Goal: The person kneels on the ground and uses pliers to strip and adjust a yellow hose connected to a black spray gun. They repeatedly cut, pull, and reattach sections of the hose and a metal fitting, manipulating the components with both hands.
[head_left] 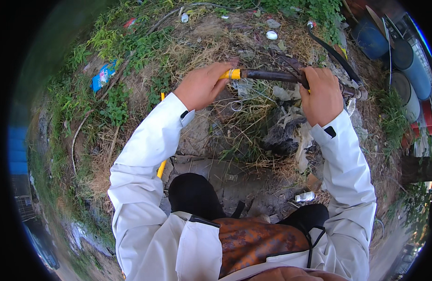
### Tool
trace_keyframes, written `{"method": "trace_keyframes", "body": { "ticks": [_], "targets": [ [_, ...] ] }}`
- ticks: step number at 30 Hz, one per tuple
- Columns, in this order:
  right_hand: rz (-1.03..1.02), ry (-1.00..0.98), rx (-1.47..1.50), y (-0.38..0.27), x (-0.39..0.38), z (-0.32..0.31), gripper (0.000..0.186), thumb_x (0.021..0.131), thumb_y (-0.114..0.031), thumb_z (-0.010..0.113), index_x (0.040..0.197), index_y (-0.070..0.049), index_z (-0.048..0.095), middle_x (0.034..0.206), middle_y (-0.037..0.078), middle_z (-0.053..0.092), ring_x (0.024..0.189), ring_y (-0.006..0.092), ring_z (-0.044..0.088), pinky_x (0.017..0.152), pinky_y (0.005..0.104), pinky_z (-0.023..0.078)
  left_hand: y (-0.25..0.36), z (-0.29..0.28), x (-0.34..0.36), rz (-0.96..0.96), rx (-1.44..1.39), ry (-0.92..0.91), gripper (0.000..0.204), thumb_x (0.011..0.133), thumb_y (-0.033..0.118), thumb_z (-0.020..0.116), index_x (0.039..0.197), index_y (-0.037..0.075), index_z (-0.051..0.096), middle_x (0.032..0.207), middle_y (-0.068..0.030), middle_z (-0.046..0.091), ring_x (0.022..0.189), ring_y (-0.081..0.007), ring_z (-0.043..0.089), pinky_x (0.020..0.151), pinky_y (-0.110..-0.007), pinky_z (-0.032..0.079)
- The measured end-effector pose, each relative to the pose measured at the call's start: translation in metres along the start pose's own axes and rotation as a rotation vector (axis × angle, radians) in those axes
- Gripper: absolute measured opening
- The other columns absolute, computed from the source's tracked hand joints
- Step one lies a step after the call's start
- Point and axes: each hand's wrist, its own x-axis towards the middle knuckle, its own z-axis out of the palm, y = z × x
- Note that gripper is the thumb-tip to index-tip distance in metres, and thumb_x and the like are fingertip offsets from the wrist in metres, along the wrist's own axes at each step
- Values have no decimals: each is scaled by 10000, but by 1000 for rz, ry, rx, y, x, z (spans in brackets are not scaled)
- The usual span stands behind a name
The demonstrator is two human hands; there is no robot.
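Observation:
My left hand (199,86) is closed around the end of a yellow hose (234,74), with a thin metal clamp near its tip. That tip is fitted onto a dark, rusty metal pipe (268,75), which runs across to the right. Farther along, my right hand (323,96) wraps around the pipe, thumb toward me. Beside its fingers a thin dark piece (291,64) crosses the pipe; I cannot make out what it is. A bit of yellow shows under the right thumb. More yellow hose (161,168) appears beside my left forearm.
Dry grass and a pale, ragged cloth (300,145) lie below the pipe. A black hose (335,54) slopes down to the pipe's right end. Blue drums (368,40) stand at the far right. A small white bottle (305,196) lies near my right knee.

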Motion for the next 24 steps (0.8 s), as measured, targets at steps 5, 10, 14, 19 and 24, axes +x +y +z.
{"method": "trace_keyframes", "body": {
  "ticks": [5, 10, 14, 19, 24],
  "targets": [
    [10, 14, 8, -1, 1, 0, 347, 719, -51, 697, 1050, -51, 589, 951, 114, 611, 951, 319, 553, 848, 420, 430, -7, -2, 9, 79, 69, -25, 341, 894, 118, 604, 1224, 87, 523, 956, -114, 594, 822, -334, 627, 682, -417, 514],
    [43, -10, 38, -3, 2, 0, 355, 720, -5, 682, 1061, -40, 587, 948, 137, 599, 946, 336, 550, 865, 419, 425, 1, 2, 6, 69, 110, 24, 369, 871, 113, 631, 1225, 110, 525, 933, -99, 591, 792, -318, 630, 649, -420, 523],
    [45, 8, 20, -4, 3, 0, 347, 708, -19, 689, 1039, -44, 585, 930, 126, 598, 944, 329, 551, 853, 418, 426, -4, 9, 5, 37, -15, 11, 380, 871, 80, 624, 1239, 96, 531, 952, -119, 605, 795, -332, 627, 671, -404, 518],
    [29, 41, 12, -3, 4, 4, 341, 692, -42, 705, 1013, -58, 590, 910, 99, 603, 946, 312, 556, 837, 420, 429, -14, 16, 3, -2, -246, -35, 359, 922, 133, 596, 1266, 67, 520, 1065, -138, 611, 889, -341, 634, 765, -387, 523],
    [52, 7, 20, -4, 3, 2, 351, 717, -9, 672, 1057, -36, 587, 955, 130, 600, 964, 336, 539, 865, 412, 415, -12, 20, 5, -19, -326, -3, 339, 940, 150, 584, 1258, 46, 531, 1097, -147, 614, 948, -343, 632, 818, -386, 509]
  ]
}}
